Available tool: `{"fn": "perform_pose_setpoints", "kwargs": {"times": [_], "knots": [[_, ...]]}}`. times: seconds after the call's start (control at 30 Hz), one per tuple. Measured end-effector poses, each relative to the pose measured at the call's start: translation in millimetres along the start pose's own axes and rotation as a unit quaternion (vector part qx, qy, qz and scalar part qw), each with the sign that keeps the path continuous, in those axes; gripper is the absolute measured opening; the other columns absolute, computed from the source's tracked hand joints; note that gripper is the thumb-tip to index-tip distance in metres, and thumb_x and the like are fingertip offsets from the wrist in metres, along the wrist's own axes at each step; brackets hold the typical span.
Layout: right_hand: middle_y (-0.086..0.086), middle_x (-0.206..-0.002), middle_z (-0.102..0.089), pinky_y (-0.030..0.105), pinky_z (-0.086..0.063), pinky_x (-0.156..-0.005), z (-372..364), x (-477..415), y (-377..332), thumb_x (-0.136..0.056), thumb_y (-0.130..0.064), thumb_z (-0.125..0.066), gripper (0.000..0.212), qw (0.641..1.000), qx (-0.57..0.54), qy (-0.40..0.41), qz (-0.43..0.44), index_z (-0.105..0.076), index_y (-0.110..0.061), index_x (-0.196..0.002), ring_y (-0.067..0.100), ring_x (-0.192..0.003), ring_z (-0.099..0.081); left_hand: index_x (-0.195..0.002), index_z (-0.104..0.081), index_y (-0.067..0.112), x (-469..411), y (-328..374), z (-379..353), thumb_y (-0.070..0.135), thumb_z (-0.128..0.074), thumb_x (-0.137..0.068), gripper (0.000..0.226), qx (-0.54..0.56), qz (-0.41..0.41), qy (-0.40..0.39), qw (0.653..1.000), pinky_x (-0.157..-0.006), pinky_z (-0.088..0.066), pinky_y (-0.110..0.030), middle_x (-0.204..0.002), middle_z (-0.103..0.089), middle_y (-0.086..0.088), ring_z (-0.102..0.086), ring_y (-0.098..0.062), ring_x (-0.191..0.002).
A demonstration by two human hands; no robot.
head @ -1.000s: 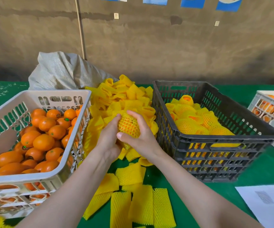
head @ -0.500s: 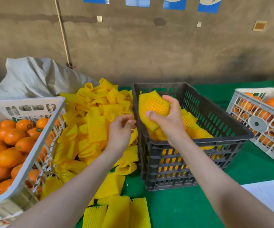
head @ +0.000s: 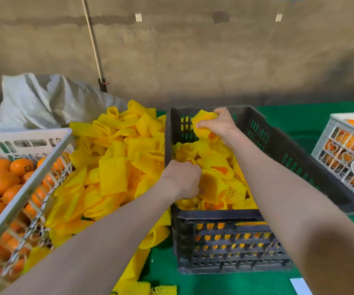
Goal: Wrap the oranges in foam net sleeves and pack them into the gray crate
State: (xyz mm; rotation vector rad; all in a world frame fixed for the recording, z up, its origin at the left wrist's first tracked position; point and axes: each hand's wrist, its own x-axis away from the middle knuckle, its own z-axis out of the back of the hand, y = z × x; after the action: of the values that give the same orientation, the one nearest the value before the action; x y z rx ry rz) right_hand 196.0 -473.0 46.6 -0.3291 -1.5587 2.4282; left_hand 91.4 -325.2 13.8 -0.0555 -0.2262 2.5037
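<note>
**A:** Where is the orange now?

**B:** I see my right hand [head: 220, 124] wrapped round a netted orange [head: 203, 122]. It is at the far end of the gray crate [head: 214, 216], above the ones packed there.

**A:** Which way does it point?

**B:** The sleeve's long way runs up and down, tipped a little. A bit of orange peel peeks out of the bottom end.

**A:** And your other hand?

**B:** My left hand [head: 182, 179] is curled up inside the crate by its left wall, pushed against the packed oranges [head: 216, 160]. Its fingers are hidden, so I cannot tell if it holds one.

**A:** What is around?

**B:** The crate sits on a green table [head: 225, 284]. A pile of yellow sleeves [head: 112, 167] lies just left of it. At the table's left edge is a white crate [head: 22, 133] of bare oranges [head: 1, 179]. A second white crate [head: 346, 117] is at the right edge. A gray sack [head: 40, 101] is at the back. Behind it all is a brown wall [head: 193, 60] with a thin pole [head: 93, 43] against it.
</note>
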Motion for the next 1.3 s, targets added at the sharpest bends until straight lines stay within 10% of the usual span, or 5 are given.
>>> {"fn": "perform_pose_setpoints", "kwargs": {"times": [0.2,0.43,0.67,1.03,1.3], "knots": [[0.015,-0.126,-0.044,0.034,-0.042,-0.086,-58,-47,14,-0.068,-0.023,-0.08,0.076,0.994,0.106,0.032,0.02,-0.032,-0.009,-0.124,0.033,-0.114,-0.05,-0.066,-0.028,0.023,-1,-3,-3,0.031,-0.057,-0.093,0.04,0.016,0.009,0.037,0.999,-0.069,-0.027,-0.032,-0.09,-0.057,-0.002,-0.061,-0.028,-0.095],[0.02,-0.147,-0.029,0.04,-0.037,-0.104,-90,-50,54,-0.087,-0.025,-0.064,0.072,0.951,0.293,-0.087,0.048,-0.023,-0.018,-0.146,0.038,-0.131,-0.036,-0.077,-0.041,0.019,-3,-3,-4,0.031,-0.055,-0.094,0.025,0.051,0.017,0.046,0.998,-0.077,-0.033,-0.036,-0.073,-0.054,0.0,-0.054,-0.026,-0.076],[0.015,-0.157,0.003,0.049,-0.023,-0.112,-94,-33,55,-0.092,-0.012,-0.054,0.085,0.921,0.379,-0.08,0.043,0.006,-0.024,-0.151,0.042,-0.143,-0.007,-0.095,-0.058,0.014,-1,-3,-4,0.024,-0.049,-0.096,0.013,0.05,0.013,0.077,0.996,-0.074,-0.028,-0.034,-0.099,-0.066,-0.007,-0.06,-0.028,-0.094],[0.013,-0.158,0.004,0.057,-0.007,-0.114,-85,-3,38,-0.098,-0.029,-0.044,0.058,0.905,0.406,-0.091,0.085,-0.017,-0.028,-0.149,0.041,-0.143,0.003,-0.106,-0.064,0.012,-1,-2,-2,0.036,-0.054,-0.088,0.031,0.149,0.024,0.093,0.984,-0.073,-0.04,-0.034,-0.102,-0.069,-0.008,-0.062,-0.029,-0.094],[0.015,-0.146,-0.035,0.046,-0.024,-0.112,-54,54,-23,-0.094,-0.028,-0.052,0.045,0.937,0.264,0.087,0.213,-0.044,-0.011,-0.135,0.032,-0.138,-0.026,-0.088,-0.075,0.006,36,-8,6,0.012,-0.071,-0.079,0.012,0.423,0.019,0.265,0.866,-0.089,-0.046,-0.027,-0.093,-0.073,-0.004,-0.063,-0.014,-0.09]]}}
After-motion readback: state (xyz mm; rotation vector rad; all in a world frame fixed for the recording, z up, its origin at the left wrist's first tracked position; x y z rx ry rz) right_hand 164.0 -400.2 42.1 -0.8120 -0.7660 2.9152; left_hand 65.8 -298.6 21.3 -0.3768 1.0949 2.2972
